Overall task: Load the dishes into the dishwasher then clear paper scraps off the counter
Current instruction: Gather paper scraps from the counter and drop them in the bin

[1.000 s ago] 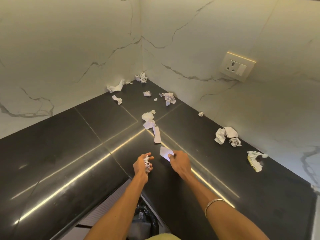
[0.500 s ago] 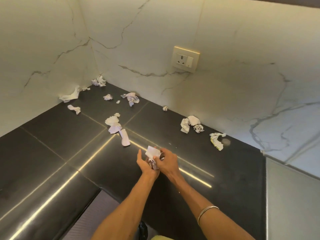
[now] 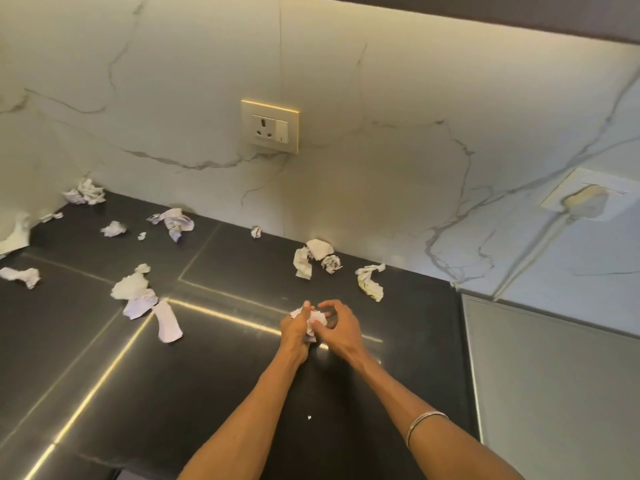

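Note:
Both hands meet over the black counter (image 3: pixel 225 375) at the middle of the view. My left hand (image 3: pixel 296 329) is closed around a wad of crumpled white paper scraps (image 3: pixel 317 318). My right hand (image 3: pixel 341 329) presses against the same wad, fingers curled over it. Several more crumpled scraps lie on the counter: a cluster at the left (image 3: pixel 138 294), a group by the wall (image 3: pixel 313 258), one yellowish piece (image 3: pixel 370 282), and others toward the far left corner (image 3: pixel 173 221). No dishes or dishwasher are in view.
White marble backsplash carries a wall socket (image 3: pixel 270 126) above the counter. A second wall plate (image 3: pixel 588 199) sits at the right. A grey panel surface (image 3: pixel 554 393) borders the counter's right edge. A tiny white fleck (image 3: pixel 309 417) lies between my forearms.
The view swung right, away from the corner. My right hand brought its flat scrap to the left hand's wad, and both hands now clasp the combined paper.

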{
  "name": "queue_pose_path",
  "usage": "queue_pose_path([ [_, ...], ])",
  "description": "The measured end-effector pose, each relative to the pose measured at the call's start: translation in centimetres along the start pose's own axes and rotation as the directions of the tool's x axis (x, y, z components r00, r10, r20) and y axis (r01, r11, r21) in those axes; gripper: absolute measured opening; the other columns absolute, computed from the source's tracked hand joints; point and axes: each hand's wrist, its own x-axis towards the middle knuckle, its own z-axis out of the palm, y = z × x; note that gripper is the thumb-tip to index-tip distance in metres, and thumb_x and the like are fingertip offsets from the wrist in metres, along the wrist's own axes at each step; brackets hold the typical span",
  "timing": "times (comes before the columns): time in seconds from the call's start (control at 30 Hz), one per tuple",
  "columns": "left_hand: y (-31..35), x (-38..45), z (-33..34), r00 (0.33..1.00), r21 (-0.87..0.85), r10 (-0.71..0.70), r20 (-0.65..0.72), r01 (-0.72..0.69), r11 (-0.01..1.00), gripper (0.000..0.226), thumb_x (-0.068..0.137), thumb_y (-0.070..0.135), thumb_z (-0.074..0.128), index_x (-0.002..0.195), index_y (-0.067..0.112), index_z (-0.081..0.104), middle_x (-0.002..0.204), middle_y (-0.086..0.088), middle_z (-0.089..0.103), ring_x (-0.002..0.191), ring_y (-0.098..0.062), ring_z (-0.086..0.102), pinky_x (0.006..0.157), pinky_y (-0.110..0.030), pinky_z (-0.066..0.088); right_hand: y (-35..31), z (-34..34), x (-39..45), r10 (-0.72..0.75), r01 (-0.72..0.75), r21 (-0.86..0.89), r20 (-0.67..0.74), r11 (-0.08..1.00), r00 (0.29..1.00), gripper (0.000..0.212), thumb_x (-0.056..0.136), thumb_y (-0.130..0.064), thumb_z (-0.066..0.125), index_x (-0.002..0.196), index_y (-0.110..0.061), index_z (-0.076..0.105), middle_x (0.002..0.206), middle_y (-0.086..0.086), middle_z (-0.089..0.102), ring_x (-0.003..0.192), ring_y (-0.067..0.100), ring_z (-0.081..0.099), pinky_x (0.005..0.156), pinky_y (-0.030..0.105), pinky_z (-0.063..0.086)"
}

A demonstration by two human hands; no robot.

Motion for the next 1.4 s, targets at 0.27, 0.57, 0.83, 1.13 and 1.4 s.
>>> queue_pose_path([
  [0.27,0.5,0.3,0.0,0.988,-0.297,-0.059,0.145,0.100,0.949,0.019,0.104,0.016,0.046,0.095,0.004,0.057,0.090,-0.013,0.063,0.082,-0.029,0.069,0.071,-0.044,0.059,2.2,-8.3,8.1,-0.068,-0.027,-0.598,-0.136,0.801,0.988,0.070,0.074,-0.020,0.076,0.137,-0.026,0.045,0.144,0.008,0.037,0.124,0.030,0.043,0.101,0.040,0.044],
  [0.57,0.3,0.2,-0.9,0.976,-0.309,-0.042,0.213,0.109,0.945,0.017,0.104,0.009,0.042,0.098,0.004,0.056,0.076,-0.011,0.053,0.059,-0.021,0.053,0.052,-0.032,0.051,3.8,-6.6,8.7,0.012,-0.058,-0.649,-0.075,0.759,0.997,0.052,0.090,-0.006,0.059,0.140,-0.016,0.051,0.136,0.013,0.051,0.119,0.032,0.053,0.097,0.040,0.047],
  [0.83,-0.7,-0.6,-1.8,0.973,-0.259,-0.011,0.231,0.072,0.963,0.028,0.100,0.036,0.049,0.087,0.011,0.053,0.073,-0.008,0.056,0.055,-0.019,0.055,0.046,-0.029,0.049,3.6,-6.3,4.3,0.041,-0.151,-0.495,-0.226,0.856,0.973,0.034,0.088,-0.001,0.059,0.118,-0.012,0.070,0.101,0.011,0.073,0.092,0.027,0.069,0.083,0.033,0.055],
  [1.13,-1.1,-0.9,-1.5,0.979,-0.205,0.015,0.206,0.028,0.978,0.071,0.088,0.070,0.035,0.106,0.007,0.065,0.091,-0.015,0.072,0.082,-0.025,0.069,0.068,-0.036,0.058,-3.3,0.0,1.0,-0.007,0.020,-0.146,0.088,0.989,0.996,0.009,0.082,-0.020,0.070,0.083,-0.027,0.076,0.070,-0.013,0.068,0.061,-0.006,0.057,0.053,0.011,0.040],
  [1.4,-1.2,-1.4,-3.5,0.958,-0.287,-0.051,0.283,0.135,0.948,0.097,0.086,0.081,0.032,0.115,-0.004,0.067,0.110,-0.024,0.070,0.095,-0.033,0.071,0.083,-0.044,0.057,-1.3,3.3,-1.2,-0.127,0.116,-0.441,0.004,0.890,0.992,0.032,0.086,-0.015,0.062,0.113,-0.026,0.074,0.102,-0.007,0.060,0.099,0.012,0.042,0.080,0.023,0.045],
])
